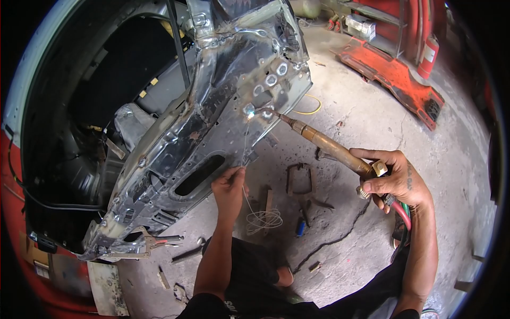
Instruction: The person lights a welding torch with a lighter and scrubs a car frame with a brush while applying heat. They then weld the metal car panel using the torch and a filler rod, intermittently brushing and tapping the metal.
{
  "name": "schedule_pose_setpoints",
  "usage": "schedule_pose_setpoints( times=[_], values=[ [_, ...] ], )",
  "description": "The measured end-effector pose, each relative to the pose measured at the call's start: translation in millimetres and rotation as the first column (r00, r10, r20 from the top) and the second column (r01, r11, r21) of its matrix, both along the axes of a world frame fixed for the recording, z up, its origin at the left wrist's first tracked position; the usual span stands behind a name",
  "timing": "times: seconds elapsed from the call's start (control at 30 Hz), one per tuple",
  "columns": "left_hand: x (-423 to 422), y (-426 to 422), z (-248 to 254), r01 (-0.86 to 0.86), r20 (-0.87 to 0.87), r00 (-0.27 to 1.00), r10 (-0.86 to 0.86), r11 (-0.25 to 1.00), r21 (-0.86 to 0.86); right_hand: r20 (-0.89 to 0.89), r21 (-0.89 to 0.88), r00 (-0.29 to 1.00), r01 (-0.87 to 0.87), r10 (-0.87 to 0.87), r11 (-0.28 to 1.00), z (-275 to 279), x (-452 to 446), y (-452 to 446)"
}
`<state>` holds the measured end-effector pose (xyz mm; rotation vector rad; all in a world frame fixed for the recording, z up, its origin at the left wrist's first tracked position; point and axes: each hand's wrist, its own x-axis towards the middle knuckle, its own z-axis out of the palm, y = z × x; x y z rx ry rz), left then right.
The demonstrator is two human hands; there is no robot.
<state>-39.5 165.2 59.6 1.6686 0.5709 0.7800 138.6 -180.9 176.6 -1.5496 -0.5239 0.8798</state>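
My right hand (390, 178) grips a brass gas welding torch (329, 144) around its handle and valve knobs. Its thin, curved tip reaches the bare metal car body panel (223, 127), where a bright bluish-white spot glows. Between the fingertips of my left hand (229, 183), pinched closed, is a thin welding wire (246, 146). The wire's upper end meets the glowing spot, and its lower part hangs in a loose coil (264, 219) below the hand. Several round, shiny marks dot the panel above the glow.
Locking pliers (154, 242) clamp the panel's lower end. On the concrete floor lie a rusty metal frame (302, 181), a blue cylinder (300, 228) and scrap pieces. An orange metal part (390, 77) and a fire extinguisher (428, 57) are at the upper right. Hoses trail from the torch.
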Motion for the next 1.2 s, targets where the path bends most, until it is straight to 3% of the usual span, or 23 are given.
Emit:
schedule_pose_setpoints(
  times=[1.2],
  values=[
    [-1.0, 4.5, -4.4, 0.023, 0.003, 1.000, -0.023, 0.999, 0.026, 0.015, 0.017, 1.000, -0.018, 0.017, 1.000, -6.0, 0.8, 0.3]
  ],
)
